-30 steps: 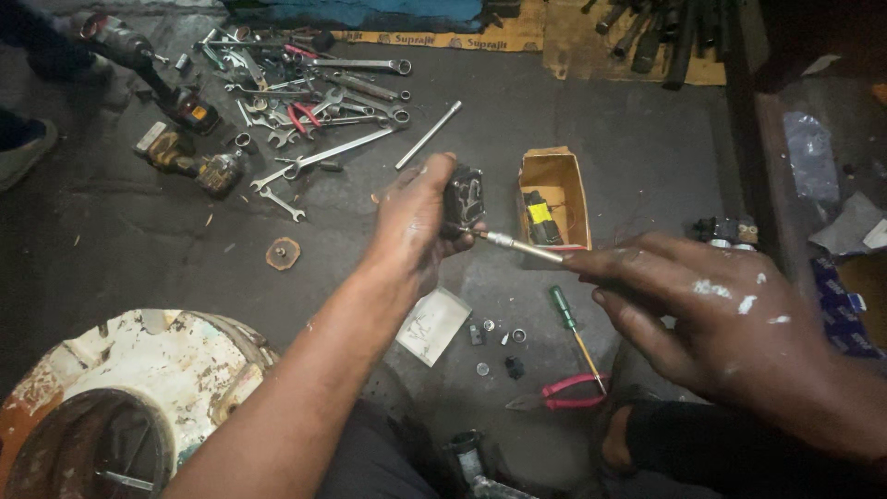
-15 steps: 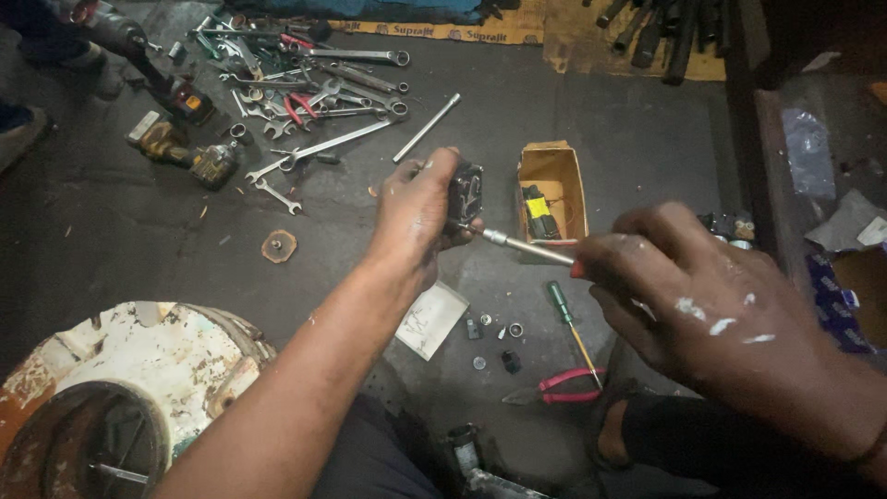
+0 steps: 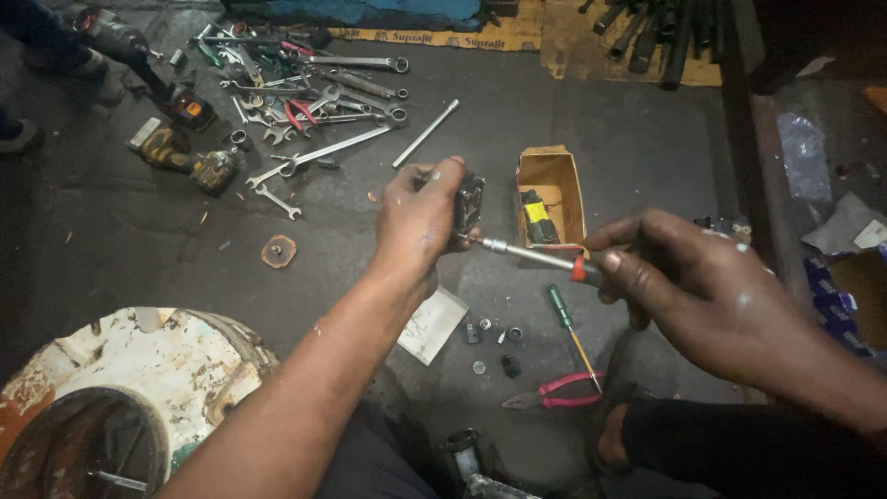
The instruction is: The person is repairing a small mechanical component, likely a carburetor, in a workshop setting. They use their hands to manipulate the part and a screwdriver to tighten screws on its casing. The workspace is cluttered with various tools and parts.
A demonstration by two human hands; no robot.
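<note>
At the centre of the frame the left hand (image 3: 418,214) is clenched around a small dark block-shaped part (image 3: 467,203), while the right hand (image 3: 702,291) at centre right grips a screwdriver (image 3: 531,254) by its handle, the metal tip touching the part's lower edge. Just beyond the shaft, an open cardboard box (image 3: 552,176) lies on the dark floor (image 3: 139,240), holding a dark piece with a yellow label (image 3: 538,215). Below the hands lie a green-handled screwdriver (image 3: 565,319), pink-handled pliers (image 3: 554,393), small loose nuts (image 3: 494,334) and a white slip (image 3: 431,323); spanners (image 3: 314,102) are heaped upper left, and a worn white round housing (image 3: 139,388) fills the lower left.
</note>
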